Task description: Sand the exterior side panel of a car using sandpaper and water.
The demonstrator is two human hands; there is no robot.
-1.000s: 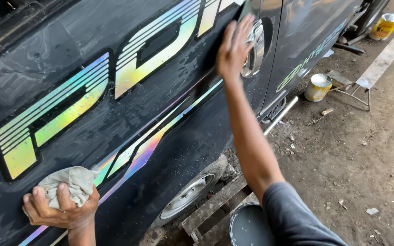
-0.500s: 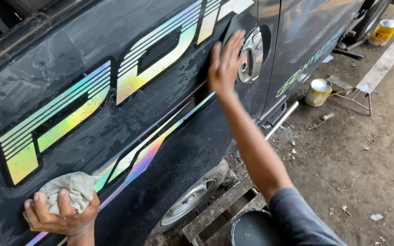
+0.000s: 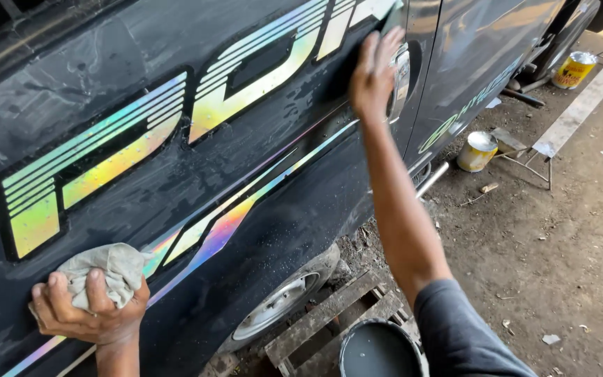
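A dark, wet car body panel (image 3: 294, 223) with shiny rainbow-coloured stripes and large letters fills the left of the head view. My left hand (image 3: 88, 314) clutches a crumpled grey rag (image 3: 106, 269) and presses it against the panel at the lower left, over a stripe. My right hand (image 3: 371, 73) lies flat on the panel near the top, fingers spread, just left of the chrome door handle (image 3: 400, 80). Nothing shows in the right hand.
A wheel (image 3: 280, 304) sits under the body, with a wooden pallet (image 3: 333, 324) and a dark round bucket (image 3: 378, 349) below it. A pale paint tin (image 3: 477, 151) and a metal stand (image 3: 525, 157) rest on the dirt floor; a yellow tin (image 3: 574, 70) stands far right.
My right hand has slid leftward along the panel, away from the door handle. My left hand with the rag has stayed in about the same spot.
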